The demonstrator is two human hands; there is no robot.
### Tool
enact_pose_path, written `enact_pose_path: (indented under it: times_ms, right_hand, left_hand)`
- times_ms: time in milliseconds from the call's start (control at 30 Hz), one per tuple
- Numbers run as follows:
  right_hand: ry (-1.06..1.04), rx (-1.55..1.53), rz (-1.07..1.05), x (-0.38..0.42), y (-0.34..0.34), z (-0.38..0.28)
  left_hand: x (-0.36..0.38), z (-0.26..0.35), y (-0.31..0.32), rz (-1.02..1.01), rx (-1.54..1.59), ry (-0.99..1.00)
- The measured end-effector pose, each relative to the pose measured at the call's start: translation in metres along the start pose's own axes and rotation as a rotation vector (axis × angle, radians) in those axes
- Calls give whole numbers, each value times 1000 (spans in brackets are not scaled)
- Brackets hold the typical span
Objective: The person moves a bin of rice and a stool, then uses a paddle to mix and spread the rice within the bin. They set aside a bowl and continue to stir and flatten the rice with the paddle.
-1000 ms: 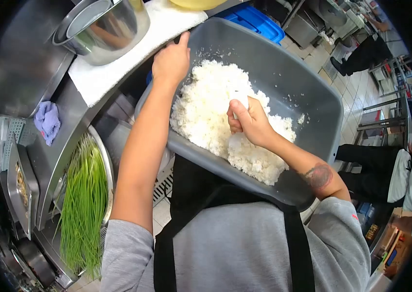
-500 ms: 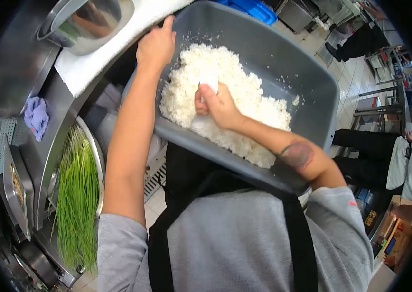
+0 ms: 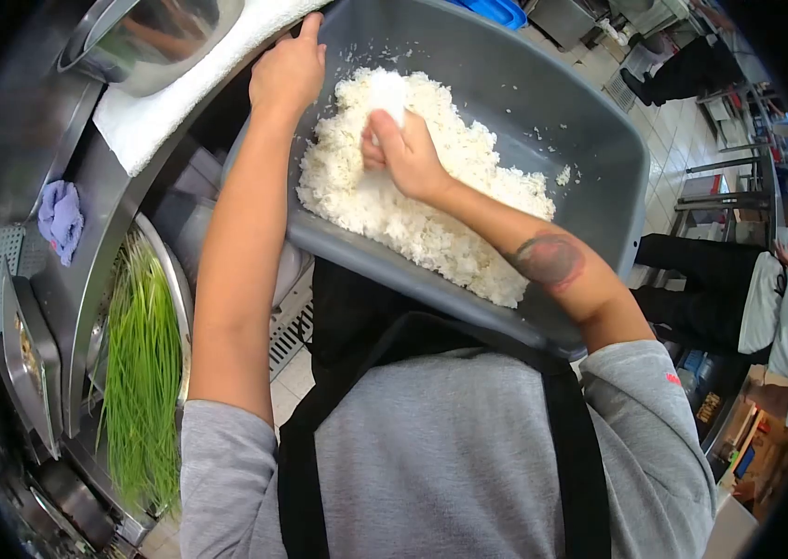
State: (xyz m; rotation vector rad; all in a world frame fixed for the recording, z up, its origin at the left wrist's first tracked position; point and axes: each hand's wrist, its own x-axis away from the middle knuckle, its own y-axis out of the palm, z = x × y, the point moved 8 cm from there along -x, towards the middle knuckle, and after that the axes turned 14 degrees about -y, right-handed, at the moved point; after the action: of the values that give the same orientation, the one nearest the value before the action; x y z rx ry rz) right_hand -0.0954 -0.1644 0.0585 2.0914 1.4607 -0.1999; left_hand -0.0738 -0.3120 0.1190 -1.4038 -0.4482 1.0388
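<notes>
Right hand (image 3: pixel 405 154) fisted round white paddle (image 3: pixel 387 93), digging rice (image 3: pixel 413 200) in grey tub (image 3: pixel 543 102). Left hand (image 3: pixel 288 74) fingers curled on tub rim by worktop (image 3: pixel 87 214). Prob. best: keep rim braced, shallow strokes, tub level.

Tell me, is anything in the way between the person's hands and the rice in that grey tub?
Nothing visible is. The right hand is already in the rice, closed around a white paddle that digs into the heap. The left hand grips the rim of the grey tub beside the rice, with no lid or cover over it.
</notes>
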Motion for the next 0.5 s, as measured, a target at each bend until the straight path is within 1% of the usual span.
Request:
enact_pose_path:
  times_ms: [33, 67, 133, 167, 200, 233, 267, 333, 400, 467, 500]
  right_hand:
    - [42, -9, 164, 7, -19, 11]
    - [26, -11, 151, 6, -25, 12]
    - [41, -96, 250, 10, -41, 16]
    - [21, -107, 239, 10, -41, 15]
    - [16, -35, 257, 12, -43, 13]
    - [11, 37, 276, 12, -45, 13]
    - [-9, 27, 265, 10, -40, 11]
    - [9, 126, 292, 7, -36, 15]
    - [11, 126, 270, 0, -29, 20]
    - [50, 106, 300, -2, -28, 26]
    - [43, 106, 299, -4, -28, 30]
  left_hand:
    - [-1, 0, -1, 7, 13, 1]
    - [1, 2, -5, 41, 10, 19]
    - [2, 3, -5, 30, -20, 10]
    - [2, 3, -6, 48, -12, 24]
    - [5, 5, -8, -54, -3, -8]
    - [6, 7, -12, 11, 3, 37]
    - [8, 7, -12, 74, 9, 80]
    - [11, 7, -16, 78, 7, 102]
    - [16, 8, -23, 47, -1, 114]
    - [26, 9, -32, 27, 50, 177]
    - [36, 13, -45, 52, 92, 250]
